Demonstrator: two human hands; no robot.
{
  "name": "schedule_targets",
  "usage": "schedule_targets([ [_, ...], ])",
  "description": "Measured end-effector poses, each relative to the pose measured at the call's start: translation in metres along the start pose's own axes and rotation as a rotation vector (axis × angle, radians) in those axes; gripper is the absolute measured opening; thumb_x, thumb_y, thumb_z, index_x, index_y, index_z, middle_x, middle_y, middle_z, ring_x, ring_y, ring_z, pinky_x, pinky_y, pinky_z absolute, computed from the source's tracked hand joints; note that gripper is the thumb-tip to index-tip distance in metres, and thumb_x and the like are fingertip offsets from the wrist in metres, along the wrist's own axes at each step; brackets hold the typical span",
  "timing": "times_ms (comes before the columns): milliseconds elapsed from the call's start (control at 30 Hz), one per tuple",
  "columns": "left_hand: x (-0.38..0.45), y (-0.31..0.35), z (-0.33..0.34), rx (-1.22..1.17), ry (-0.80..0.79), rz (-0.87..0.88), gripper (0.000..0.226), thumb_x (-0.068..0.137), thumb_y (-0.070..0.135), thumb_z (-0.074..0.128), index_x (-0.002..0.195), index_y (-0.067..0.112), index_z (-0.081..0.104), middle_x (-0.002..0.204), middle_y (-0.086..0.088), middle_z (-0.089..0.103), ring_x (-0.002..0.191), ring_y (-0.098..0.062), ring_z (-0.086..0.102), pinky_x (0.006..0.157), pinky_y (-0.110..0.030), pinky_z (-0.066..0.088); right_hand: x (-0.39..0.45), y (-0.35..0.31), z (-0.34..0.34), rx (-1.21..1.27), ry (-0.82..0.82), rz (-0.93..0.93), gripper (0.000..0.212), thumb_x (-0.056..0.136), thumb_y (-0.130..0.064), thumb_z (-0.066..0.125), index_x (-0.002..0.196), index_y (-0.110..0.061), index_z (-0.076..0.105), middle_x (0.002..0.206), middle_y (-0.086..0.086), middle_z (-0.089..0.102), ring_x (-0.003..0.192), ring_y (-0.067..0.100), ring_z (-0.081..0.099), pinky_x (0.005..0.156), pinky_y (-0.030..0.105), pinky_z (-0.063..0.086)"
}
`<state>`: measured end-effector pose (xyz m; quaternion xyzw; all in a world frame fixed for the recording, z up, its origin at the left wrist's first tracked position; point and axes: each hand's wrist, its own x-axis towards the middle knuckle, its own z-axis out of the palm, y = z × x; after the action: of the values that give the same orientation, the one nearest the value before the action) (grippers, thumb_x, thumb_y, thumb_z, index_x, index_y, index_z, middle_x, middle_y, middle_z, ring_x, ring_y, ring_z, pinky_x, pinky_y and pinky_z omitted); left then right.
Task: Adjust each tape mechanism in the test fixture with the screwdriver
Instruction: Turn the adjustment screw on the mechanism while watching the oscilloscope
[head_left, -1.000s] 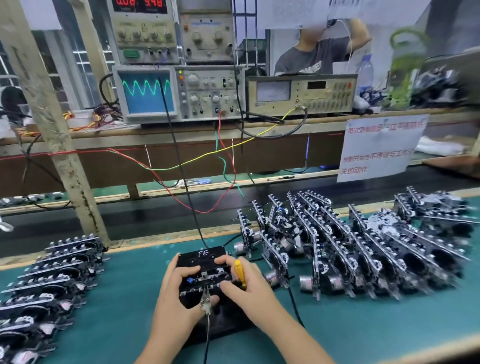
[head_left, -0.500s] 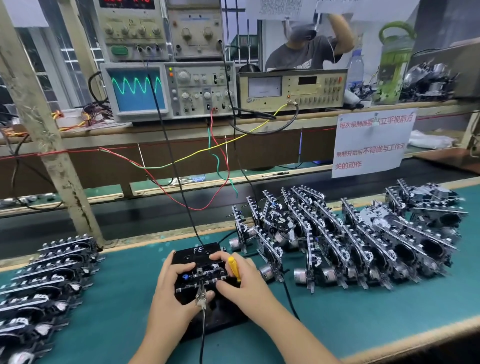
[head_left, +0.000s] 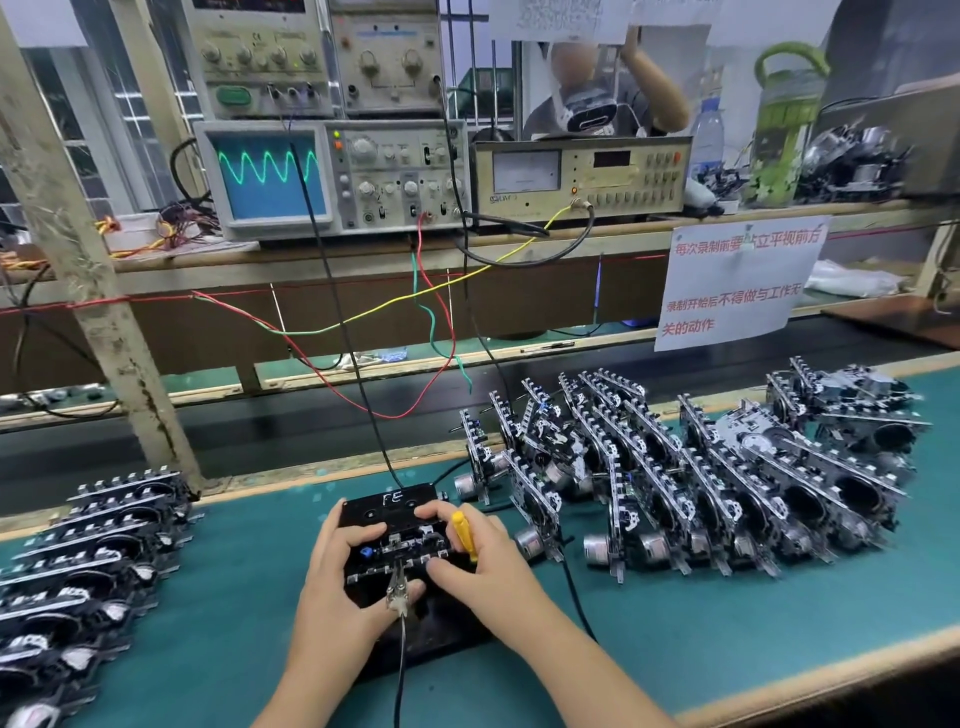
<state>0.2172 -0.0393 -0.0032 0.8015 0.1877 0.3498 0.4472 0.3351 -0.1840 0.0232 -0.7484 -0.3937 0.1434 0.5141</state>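
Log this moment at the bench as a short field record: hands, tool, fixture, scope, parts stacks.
left hand: grips the mechanism in the test fixture
right hand: holds the yellow screwdriver over the mechanism
clip lead: clamped at the mechanism's near edge
oscilloscope: green sine trace showing
left stack: mechanisms in a row on the green mat
right stack: mechanisms standing on edge, leaning together

A teal-green mat (head_left: 675, 634) covers the workbench, edged in pale wood along the front. Behind it a dark conveyor strip (head_left: 260, 431) runs across. A worn, paint-flaked post (head_left: 98, 291) leans up on the left, carrying a wooden shelf (head_left: 395, 254). Barred windows (head_left: 130, 119) sit behind on the left, and a paper notice (head_left: 737, 280) hangs from the shelf's right side.
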Motion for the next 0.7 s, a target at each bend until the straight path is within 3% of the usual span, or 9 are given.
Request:
schedule_targets([
  [267, -0.0004, 0.0005, -0.0008, 0.004, -0.003, -0.006, 0.068, 0.063, 0.023, 0.095, 0.109, 0.056, 0.057, 0.155, 0.034, 0.028, 0.136, -0.004, 0.044, 0.099, -0.032, 0.039, -0.0008, 0.0000, 0.0005, 0.005, 0.001, -0.001, 0.045, 0.090, -0.035, 0.062, 0.125, -0.060, 0.051, 0.098, -0.009, 0.042, 0.104, 0.017, 0.045, 0.098, 0.035, 0.042],
  [700, -0.0011, 0.0026, -0.0002, 0.015, -0.002, -0.015, 0.069, 0.062, 0.017, 0.096, 0.106, 0.056, 0.059, 0.156, 0.032, 0.029, 0.135, 0.000, 0.043, 0.100, -0.032, 0.037, -0.0022, 0.0000, -0.0027, 0.044, -0.007, -0.007, 0.045, 0.091, -0.034, 0.064, 0.126, -0.060, 0.052, 0.098, -0.010, 0.043, 0.096, 0.005, 0.045, 0.085, 0.023, 0.038],
])
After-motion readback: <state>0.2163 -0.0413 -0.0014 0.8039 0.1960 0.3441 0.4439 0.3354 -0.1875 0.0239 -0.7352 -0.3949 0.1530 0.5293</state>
